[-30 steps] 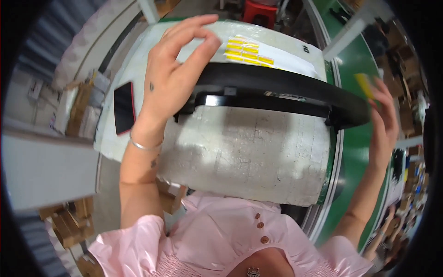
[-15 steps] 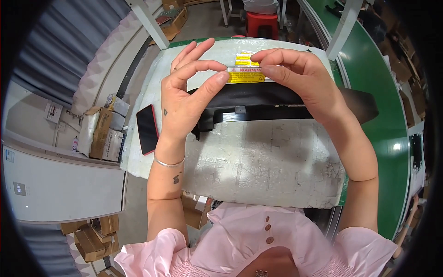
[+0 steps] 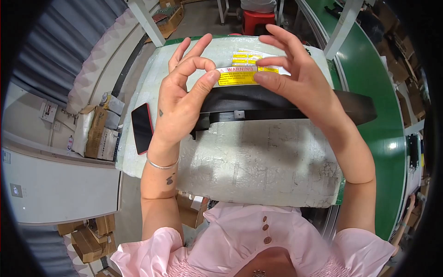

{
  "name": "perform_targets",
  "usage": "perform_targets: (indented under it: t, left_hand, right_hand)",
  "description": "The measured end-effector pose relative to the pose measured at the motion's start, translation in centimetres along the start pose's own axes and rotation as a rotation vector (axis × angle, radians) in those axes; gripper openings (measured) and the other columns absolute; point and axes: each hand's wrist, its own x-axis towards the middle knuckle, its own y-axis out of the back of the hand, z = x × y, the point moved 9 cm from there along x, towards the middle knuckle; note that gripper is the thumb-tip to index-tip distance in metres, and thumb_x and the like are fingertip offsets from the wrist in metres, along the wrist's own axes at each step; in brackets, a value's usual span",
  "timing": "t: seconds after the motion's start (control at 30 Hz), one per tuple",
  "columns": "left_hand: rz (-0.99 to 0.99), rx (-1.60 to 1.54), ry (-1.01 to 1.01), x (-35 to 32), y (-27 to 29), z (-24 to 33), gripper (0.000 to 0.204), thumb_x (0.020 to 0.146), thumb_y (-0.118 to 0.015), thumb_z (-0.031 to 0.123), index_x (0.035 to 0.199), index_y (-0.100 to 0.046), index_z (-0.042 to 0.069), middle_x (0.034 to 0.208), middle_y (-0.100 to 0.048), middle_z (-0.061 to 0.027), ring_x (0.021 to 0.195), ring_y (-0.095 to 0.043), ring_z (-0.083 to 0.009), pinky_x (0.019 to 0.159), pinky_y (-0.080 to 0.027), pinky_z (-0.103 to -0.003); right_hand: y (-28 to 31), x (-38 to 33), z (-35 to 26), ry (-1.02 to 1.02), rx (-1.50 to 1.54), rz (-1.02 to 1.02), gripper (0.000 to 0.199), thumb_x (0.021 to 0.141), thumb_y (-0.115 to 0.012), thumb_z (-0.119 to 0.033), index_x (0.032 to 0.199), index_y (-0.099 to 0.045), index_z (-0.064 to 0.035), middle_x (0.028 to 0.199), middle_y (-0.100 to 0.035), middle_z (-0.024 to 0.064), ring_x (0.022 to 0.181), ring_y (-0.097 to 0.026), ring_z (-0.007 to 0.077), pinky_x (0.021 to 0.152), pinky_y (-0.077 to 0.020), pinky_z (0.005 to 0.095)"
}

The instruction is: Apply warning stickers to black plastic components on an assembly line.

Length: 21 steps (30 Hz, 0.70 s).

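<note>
Both hands, left hand (image 3: 177, 99) and right hand (image 3: 295, 81), are pinching a yellow sticker (image 3: 236, 76) taut, seemingly just above the black curved part (image 3: 286, 104) near the bench's (image 3: 258, 166) far edge.

The label (image 3: 236, 76) held between the left hand (image 3: 182, 99) and right hand (image 3: 295, 76) is yellow with a red-and-white strip along its top edge. The sheet of labels (image 3: 251, 56) behind it is white carrying yellow rectangles. The long curved part (image 3: 295, 104) is black. The work table (image 3: 258, 166) is covered in white, marked with grey scuffs and lines. The phone (image 3: 142, 128) shows a black face with red edging. The conveyor belt (image 3: 383, 115) is green. The stool (image 3: 258, 21) is red. The blouse (image 3: 249, 240) is pink.
</note>
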Motion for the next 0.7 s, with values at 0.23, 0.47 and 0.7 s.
perform_targets:
  t: [0.23, 0.47, 0.7]
  left_hand:
    - [-0.092, -0.142, 0.089, 0.3, -0.1, -1.2, 0.007, 0.088, -0.066, 0.016, 0.089, -0.065, 0.009, 0.141, -0.048, -0.0203, 0.144, -0.018, -0.0306, 0.115, -0.008, -0.046]
    - [-0.055, -0.003, 0.094, 0.3, -0.1, -1.1, 0.011, 0.083, -0.071, 0.019, 0.083, -0.067, 0.008, 0.136, -0.053, -0.0183, 0.141, -0.027, -0.0316, 0.113, -0.019, -0.044]
    - [-0.089, 0.147, 0.190, -1.0, -0.2, -1.1, 0.015, 0.079, -0.074, 0.019, 0.079, -0.066, 0.006, 0.132, -0.057, -0.0173, 0.136, -0.037, -0.0330, 0.109, -0.030, -0.043]
  right_hand:
    - [-1.0, 2.7, 0.5, 0.067, -0.126, -0.189, 0.026, 0.087, -0.070, -0.027, 0.087, -0.069, -0.0008, 0.099, -0.061, 0.0024, 0.078, -0.053, 0.0074, 0.067, -0.0441, 0.0225]
    - [-1.1, 2.8, 0.7, 0.179, -0.235, -0.187, 0.025, 0.085, -0.068, -0.024, 0.080, -0.067, 0.0003, 0.102, -0.062, 0.0097, 0.090, -0.059, 0.0156, 0.077, -0.0459, 0.0280]
    - [-2.1, 1.6, 1.0, 0.074, -0.391, -0.227, 0.026, 0.080, -0.064, -0.021, 0.074, -0.063, 0.0039, 0.106, -0.065, 0.0142, 0.088, -0.061, 0.0229, 0.078, -0.0468, 0.0311]
